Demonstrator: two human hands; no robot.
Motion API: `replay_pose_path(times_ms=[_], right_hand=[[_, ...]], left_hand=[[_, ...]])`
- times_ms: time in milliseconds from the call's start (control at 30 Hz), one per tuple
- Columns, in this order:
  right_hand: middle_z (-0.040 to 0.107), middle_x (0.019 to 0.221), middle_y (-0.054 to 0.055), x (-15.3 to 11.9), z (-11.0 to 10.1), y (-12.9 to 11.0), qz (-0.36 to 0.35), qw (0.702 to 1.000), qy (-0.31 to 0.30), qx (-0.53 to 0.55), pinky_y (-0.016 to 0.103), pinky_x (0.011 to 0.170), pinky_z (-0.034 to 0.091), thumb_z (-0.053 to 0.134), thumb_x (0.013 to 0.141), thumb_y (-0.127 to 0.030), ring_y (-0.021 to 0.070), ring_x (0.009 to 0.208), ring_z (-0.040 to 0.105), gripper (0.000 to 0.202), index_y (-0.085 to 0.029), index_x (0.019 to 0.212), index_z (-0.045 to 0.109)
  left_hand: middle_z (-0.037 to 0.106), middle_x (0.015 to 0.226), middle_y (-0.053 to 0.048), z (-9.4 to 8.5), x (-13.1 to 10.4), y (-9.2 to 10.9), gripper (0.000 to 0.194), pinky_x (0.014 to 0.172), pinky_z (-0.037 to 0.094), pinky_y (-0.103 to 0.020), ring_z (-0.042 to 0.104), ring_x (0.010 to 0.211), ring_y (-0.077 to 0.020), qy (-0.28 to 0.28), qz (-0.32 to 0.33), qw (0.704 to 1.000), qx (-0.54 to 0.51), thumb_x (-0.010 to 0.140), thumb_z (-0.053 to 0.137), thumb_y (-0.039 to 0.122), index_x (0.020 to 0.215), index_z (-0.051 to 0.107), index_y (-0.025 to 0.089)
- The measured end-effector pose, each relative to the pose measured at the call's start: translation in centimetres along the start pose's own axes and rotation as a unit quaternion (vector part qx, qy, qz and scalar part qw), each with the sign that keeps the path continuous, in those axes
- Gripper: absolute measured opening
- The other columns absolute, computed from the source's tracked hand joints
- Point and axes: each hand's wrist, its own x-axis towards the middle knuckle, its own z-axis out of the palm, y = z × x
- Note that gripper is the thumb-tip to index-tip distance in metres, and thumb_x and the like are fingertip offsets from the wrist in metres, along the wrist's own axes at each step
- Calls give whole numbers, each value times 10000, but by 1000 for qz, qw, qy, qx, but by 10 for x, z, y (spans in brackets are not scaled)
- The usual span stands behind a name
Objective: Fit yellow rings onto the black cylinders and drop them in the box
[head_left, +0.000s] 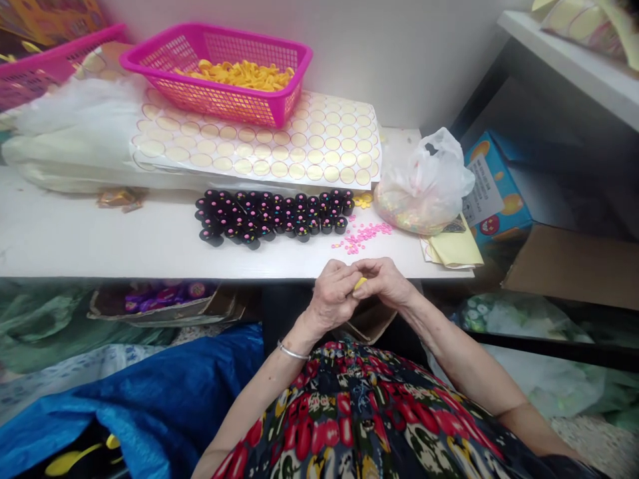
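My left hand [333, 293] and my right hand [387, 283] meet at the front edge of the white table [124, 246]. Both are closed, fingertips together, around a small yellow plastic piece [360, 283]; most of it is hidden by the fingers. Just beyond them lies a loose scatter of tiny pink beads [367, 233]. Left of the beads, small black round pieces [274, 214] stand packed in rows, each with a pink dot and coloured specks on top. A few yellow flower-like pieces [363, 199] lie at the right end of the rows.
A pink basket [284, 106] of yellow pieces stands on sticker sheets [329, 143] at the back. A tied plastic bag [424, 186] and folded yellow paper [452, 246] sit to the right, near a blue box [494, 186]. A blue sack [150, 392] lies below left.
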Motion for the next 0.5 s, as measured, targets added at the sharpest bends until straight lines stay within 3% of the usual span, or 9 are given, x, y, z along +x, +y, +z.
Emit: replay_pose_path(times_ms=[100,233,333,433,500], right_hand=[[621,728,-1,0,-1,5,5,1000,-8,22,234,623,438,799,434,-158,114,657,544,443,-122,854,662],[620,888,28,-1,-5,8,0,996,-89,2,228,709,418,778,518,-196,134,825,538,503,-137,995,629],[607,859,28,-4,-8,7,33,990,-132,-45,233,690,408,753,552,-245,137,792,526,479,-113,995,629],[597,836,14,-7,-11,13,60,976,-152,-141,241,658,407,737,530,-271,145,756,520,500,-116,990,619],[594,840,17,-3,-15,23,71,949,-130,-280,247,659,408,734,515,-247,160,774,525,502,-123,986,610]], left_hand=[[645,760,-49,1,-3,-3,101,711,400,-329,517,708,-145,-1,-12,1000,-8,799,531,216,750,602,164],[644,775,-54,4,-6,0,67,713,400,-337,512,711,-149,-15,-23,1000,-13,775,542,183,770,605,162],[633,727,-42,2,-9,3,85,719,406,-338,515,682,-142,-51,-25,998,-22,768,527,156,746,608,161],[644,799,-35,-10,-15,-5,152,748,433,-313,540,781,-156,-118,-36,988,-89,688,578,118,816,634,178],[641,913,-49,-22,-19,-20,261,748,452,-291,548,859,-168,-79,-94,986,-109,650,598,112,898,639,182]])
